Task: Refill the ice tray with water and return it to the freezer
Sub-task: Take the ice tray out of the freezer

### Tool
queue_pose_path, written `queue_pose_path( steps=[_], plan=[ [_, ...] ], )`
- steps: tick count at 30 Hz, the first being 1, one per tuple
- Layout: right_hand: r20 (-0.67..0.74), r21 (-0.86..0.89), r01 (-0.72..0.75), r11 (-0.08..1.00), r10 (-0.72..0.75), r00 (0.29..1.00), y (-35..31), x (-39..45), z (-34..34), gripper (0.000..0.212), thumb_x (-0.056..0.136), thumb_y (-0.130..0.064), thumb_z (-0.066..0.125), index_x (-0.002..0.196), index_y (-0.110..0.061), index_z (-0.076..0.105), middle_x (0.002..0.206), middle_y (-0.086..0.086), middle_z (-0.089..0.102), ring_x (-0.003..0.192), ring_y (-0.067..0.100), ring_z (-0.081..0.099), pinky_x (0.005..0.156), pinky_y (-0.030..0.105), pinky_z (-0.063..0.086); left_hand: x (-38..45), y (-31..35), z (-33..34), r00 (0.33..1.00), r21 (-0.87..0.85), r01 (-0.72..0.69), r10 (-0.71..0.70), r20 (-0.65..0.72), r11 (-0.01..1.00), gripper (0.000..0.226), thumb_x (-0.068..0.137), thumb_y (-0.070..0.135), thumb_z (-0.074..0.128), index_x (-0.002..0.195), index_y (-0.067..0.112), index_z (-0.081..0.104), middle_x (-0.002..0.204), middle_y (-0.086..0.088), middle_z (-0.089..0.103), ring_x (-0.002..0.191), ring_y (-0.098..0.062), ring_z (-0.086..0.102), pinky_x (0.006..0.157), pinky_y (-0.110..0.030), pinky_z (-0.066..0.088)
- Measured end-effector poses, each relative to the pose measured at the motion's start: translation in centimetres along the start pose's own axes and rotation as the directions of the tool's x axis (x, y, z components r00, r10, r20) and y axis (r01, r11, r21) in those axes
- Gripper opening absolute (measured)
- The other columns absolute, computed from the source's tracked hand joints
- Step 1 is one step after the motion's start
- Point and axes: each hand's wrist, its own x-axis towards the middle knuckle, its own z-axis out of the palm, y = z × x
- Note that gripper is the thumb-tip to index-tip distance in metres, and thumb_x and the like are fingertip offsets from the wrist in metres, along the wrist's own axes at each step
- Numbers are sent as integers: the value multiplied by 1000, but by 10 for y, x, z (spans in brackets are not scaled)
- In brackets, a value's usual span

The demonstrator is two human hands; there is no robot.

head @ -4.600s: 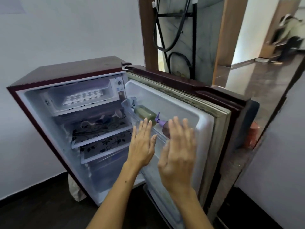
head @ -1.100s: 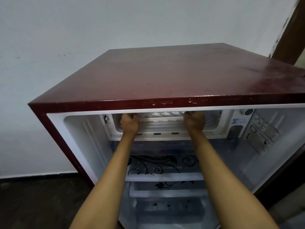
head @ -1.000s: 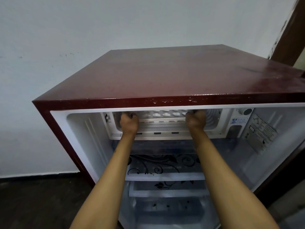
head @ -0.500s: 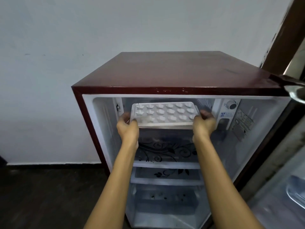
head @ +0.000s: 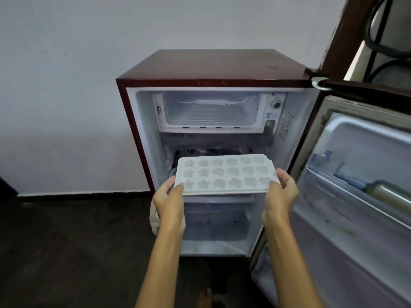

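Observation:
A white ice tray (head: 225, 174) with star and heart shaped cells is held level in front of the open maroon mini fridge (head: 213, 65). My left hand (head: 170, 198) grips its left end and my right hand (head: 281, 193) grips its right end. The tray is outside the fridge, at the height of the middle shelves. The freezer compartment (head: 211, 112) at the top of the fridge stands open with nothing in it.
The fridge door (head: 355, 185) is swung open to the right, with a bottle (head: 391, 196) lying in its rack. A white wall is behind the fridge and the floor (head: 66, 241) is dark. A wooden door frame (head: 342, 38) rises at the upper right.
Both hands have pulled the ice tray out of the freezer compartment and lowered it in front of the fridge. The view has backed away from the fridge.

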Motion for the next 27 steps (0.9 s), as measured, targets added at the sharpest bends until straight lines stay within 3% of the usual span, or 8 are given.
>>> queue_pose_path(
  steps=[3,6,11,14,16,21,24,27],
  plan=[
    [-29,51,-47,998,48,998,2,-22,-26,36,86,6,43,112,-15,57,105,-1,63,91,13,62,70,22,50,-28,-4,-17,999,13,39,-39,7,999,35,91,-1,54,126,1,56,118,-14,64,111,-24,61,103,-41,46],
    [-75,116,-70,991,79,994,-6,-38,-43,43,84,12,36,111,-14,56,101,0,62,82,10,61,59,15,50,-46,-4,-29,998,-7,65,-65,15,998,36,91,-3,53,126,1,55,120,-14,64,111,-25,61,102,-42,46],
    [-144,182,-60,981,87,986,-13,-58,-68,43,84,11,37,115,-15,54,110,6,62,91,24,60,65,31,49,-69,-1,-32,984,-71,145,-136,116,987,33,92,-4,49,124,2,55,109,-14,68,97,-23,67,79,-35,57],
    [-204,209,-32,977,76,976,-17,-68,-87,47,85,12,37,125,-9,53,115,6,61,97,20,61,69,22,50,-78,1,-26,969,-69,163,-147,200,984,29,90,-4,50,116,3,59,100,-11,70,86,-20,70,69,-32,60],
    [-251,243,-25,970,88,964,-20,-75,-103,49,85,12,36,127,-6,52,115,6,61,98,19,61,65,18,47,-85,0,-22,953,-67,194,-172,250,979,30,90,-4,50,118,2,58,103,-13,70,89,-21,70,75,-36,60],
    [-417,307,24,951,112,902,-21,-102,-143,50,81,13,37,126,-2,54,115,8,61,100,23,62,69,23,48,-103,-10,-18,897,-18,252,-226,380,968,29,89,-3,52,116,4,58,103,-11,70,88,-19,71,65,-30,60],
    [-508,340,63,938,127,852,-17,-124,-169,52,78,13,38,124,-2,56,117,12,63,109,29,62,82,31,49,-121,-21,-16,862,29,294,-279,423,955,22,89,-2,52,105,10,61,101,-9,69,90,-20,69,69,-31,59],
    [-624,333,123,935,121,772,-14,-156,-203,53,76,11,41,125,-3,57,119,12,64,111,29,61,80,29,48,-144,-36,-8,801,96,333,-336,495,938,20,89,-1,53,101,13,61,99,-7,68,88,-19,68,68,-31,56]
  ],
)
